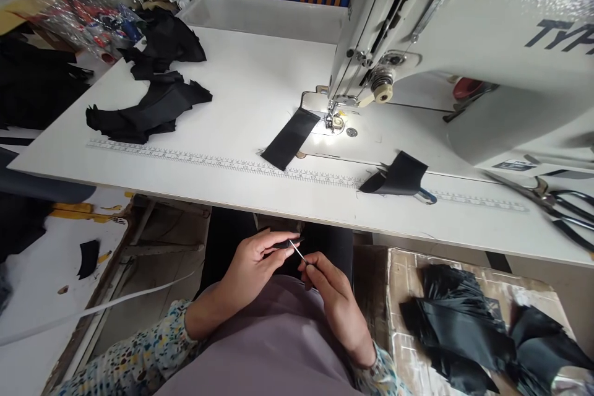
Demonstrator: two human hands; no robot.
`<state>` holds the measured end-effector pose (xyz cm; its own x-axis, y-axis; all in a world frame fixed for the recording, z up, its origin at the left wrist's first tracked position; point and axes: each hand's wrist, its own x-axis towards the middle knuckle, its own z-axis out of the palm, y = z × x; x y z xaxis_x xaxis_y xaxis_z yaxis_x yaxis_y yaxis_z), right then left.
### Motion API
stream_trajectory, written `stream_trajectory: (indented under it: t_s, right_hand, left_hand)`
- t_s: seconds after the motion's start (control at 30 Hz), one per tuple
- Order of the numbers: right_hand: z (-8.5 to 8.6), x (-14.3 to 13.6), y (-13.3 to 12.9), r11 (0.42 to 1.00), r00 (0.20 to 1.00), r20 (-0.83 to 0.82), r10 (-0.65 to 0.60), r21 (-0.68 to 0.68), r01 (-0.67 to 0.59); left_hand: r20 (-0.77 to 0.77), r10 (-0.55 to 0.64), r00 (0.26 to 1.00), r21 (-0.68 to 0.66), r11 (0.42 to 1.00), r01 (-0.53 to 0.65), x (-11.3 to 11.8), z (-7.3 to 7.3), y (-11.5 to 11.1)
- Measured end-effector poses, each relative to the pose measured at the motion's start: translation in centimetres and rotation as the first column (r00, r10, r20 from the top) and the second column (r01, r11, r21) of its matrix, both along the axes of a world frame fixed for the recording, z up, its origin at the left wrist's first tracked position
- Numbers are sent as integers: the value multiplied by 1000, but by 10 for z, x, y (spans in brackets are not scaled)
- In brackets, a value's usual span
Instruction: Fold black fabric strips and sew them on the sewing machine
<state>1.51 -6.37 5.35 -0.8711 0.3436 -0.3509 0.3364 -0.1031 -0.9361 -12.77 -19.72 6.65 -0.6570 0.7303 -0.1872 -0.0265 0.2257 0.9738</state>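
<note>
Over the lap (336, 247) — slim rod (298, 251) diagonal, tip up-left (right fingers (315, 260) pinched on it, left fingers (277, 237) on black scrap (284, 244)).

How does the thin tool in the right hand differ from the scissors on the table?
The thin tool is held in the right hand, while the scissors lie untouched on the table. The thin tool is a slim, pale shaft; the scissors are far larger, with dark looped handles. Both look partly metallic.

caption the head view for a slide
Left hand pinches a small black piece, right hand holds a thin tool, near a sewing machine.
</note>
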Motion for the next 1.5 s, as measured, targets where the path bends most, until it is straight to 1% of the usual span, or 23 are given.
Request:
stream_trajectory:
  t_s: [0.07, 0.17, 0.23, 0.33, 0.4, 0.47, 0.57, 0.67, 0.73, 0.77, 0.8, 0.83, 0.87, 0.93, 0.97, 1.03, 1.1, 1.13, 1.2, 1.27, 1.33, 1.4, 1.5]
  right_hand:
    - [2, -2, 0, 1000, 1000, -2, 3, 9, -3]
    - [5, -5, -1, 1000, 1000, -30, 8, -2, -8]
    - [5, -5, -2, 1000, 998, -55, 15, -17, -16]
    - [5, -6, -3, 999, 997, -75, 14, -29, -16]
    - [6, -6, -4, 999, 997, -78, 13, -39, -16]
    - [7, -6, -5, 998, 997, -80, 12, -63, -17]
    - [10, -4, -4, 993, 996, -87, 18, -119, -28]
    - [10, -2, -1, 984, 997, -79, 22, -174, -35]
    - [8, 0, 0, 976, 997, -73, 19, -216, -34]
    - [8, 0, 0, 971, 997, -72, 16, -238, -33]
    - [9, 1, 1, 966, 997, -72, 11, -258, -29]
    - [12, 3, 1, 960, 997, -73, 2, -277, -23]
    - [16, 4, 1, 953, 997, -78, -7, -301, -17]
    - [29, 10, 3, 938, 994, -111, -12, -344, -28]
    - [36, 13, 5, 934, 989, -144, -13, -356, -39]
    - [47, 18, 11, 944, 978, -207, -32, -328, -38]
    - [48, 20, 18, 972, 975, -196, -103, -227, 57]
    - [43, 20, 21, 982, 979, -156, -131, -158, 106]
    - [26, 16, 23, 989, 987, -59, -149, -28, 148]
    - [8, 10, 21, 989, 989, -5, -145, 27, 145]
    - [-4, 2, 15, 990, 991, -3, -134, 49, 134]
    - [-8, -4, 10, 992, 994, -35, -103, 75, 105]
    - [-5, -11, 7, 994, 995, -79, -62, 90, 69]
  left_hand:
    - [-224, -6, 975, 18, 1000, 10, 1, -7, 0]
    - [-493, -19, 870, 33, 999, 40, 0, -18, -2]
    - [-632, -41, 774, 14, 998, 64, -1, -24, -3]
    - [-804, -83, 588, -36, 995, 92, -2, -31, -4]
    - [-870, -108, 480, -61, 992, 113, -1, -34, -4]
    - [-896, -135, 422, -79, 986, 147, -1, -35, -3]
    - [-903, -156, 401, -90, 980, 179, 0, -35, 0]
    - [-908, -136, 396, -72, 983, 171, 0, -31, 3]
    - [-906, -128, 403, -62, 983, 173, 2, -28, 4]
    - [-899, -136, 417, -67, 982, 177, 3, -27, 5]
    - [-880, -158, 447, -83, 980, 184, 4, -27, 5]
    - [-840, -193, 507, -111, 976, 187, 4, -29, 6]
    - [-777, -231, 586, -147, 971, 188, 4, -33, 6]
    - [-610, -289, 738, -223, 956, 190, 1, -46, 5]
    - [-530, -301, 793, -253, 949, 191, -2, -54, 5]
    - [-432, -295, 852, -285, 941, 181, -8, -68, 4]
    - [-364, -274, 890, -286, 943, 173, -13, -73, 3]
    - [-320, -265, 909, -279, 944, 177, -15, -71, 3]
    - [-223, -267, 937, -251, 945, 210, -16, -59, 2]
    - [-138, -281, 950, -219, 944, 247, -14, -42, 2]
    - [-90, -280, 956, -197, 946, 259, -10, -26, 3]
    - [-52, -265, 963, -174, 952, 253, -7, -15, 4]
    - [16, -262, 965, -162, 952, 261, -3, -8, 5]
